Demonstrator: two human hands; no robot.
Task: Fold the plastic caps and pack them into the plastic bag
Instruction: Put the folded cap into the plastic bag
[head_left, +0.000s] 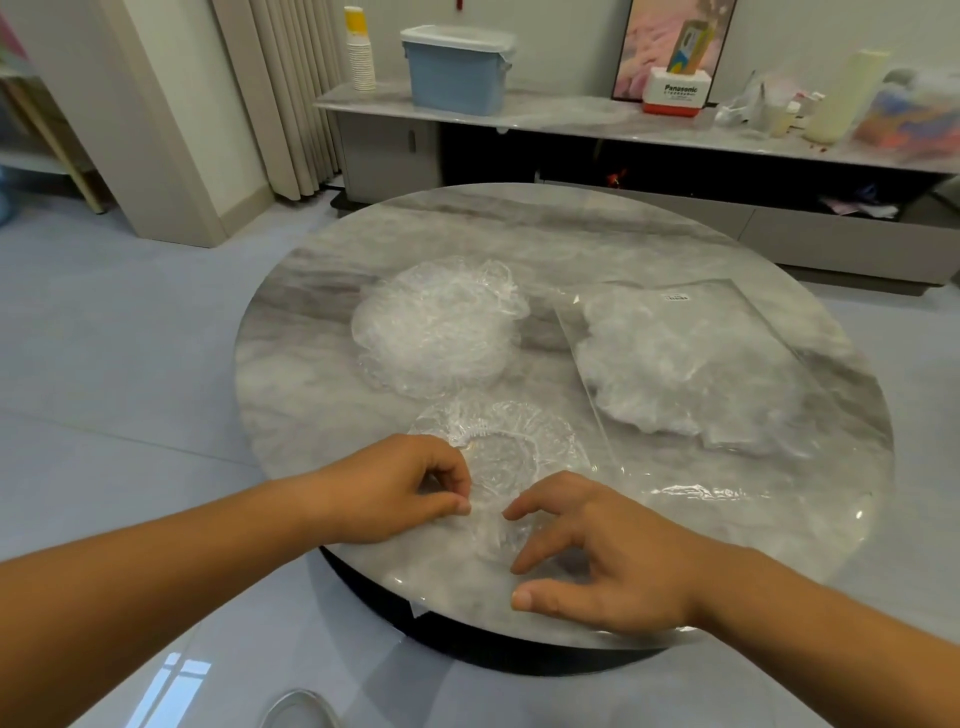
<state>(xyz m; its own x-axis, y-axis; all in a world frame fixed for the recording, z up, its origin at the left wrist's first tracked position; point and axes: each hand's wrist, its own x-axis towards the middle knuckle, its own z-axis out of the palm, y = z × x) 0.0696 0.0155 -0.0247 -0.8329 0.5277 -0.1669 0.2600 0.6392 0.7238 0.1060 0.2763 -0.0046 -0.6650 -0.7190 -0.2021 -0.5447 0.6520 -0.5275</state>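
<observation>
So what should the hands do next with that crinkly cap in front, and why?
Probably the right hand should pinch the near edge of the cap, so both hands can fold it over. The left hand already pinches the cap's rim, while the right hand is open with fingers spread, gripping nothing. The cap lies spread out, not yet folded.

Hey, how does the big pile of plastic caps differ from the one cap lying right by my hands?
The pile is heaped high, many layers, whitish; the single cap lies flat, nearly see-through. The pile sits untouched farther back; the single cap is near the edge, its rim pinched by the left hand. Both are crinkled clear plastic on the table.
</observation>
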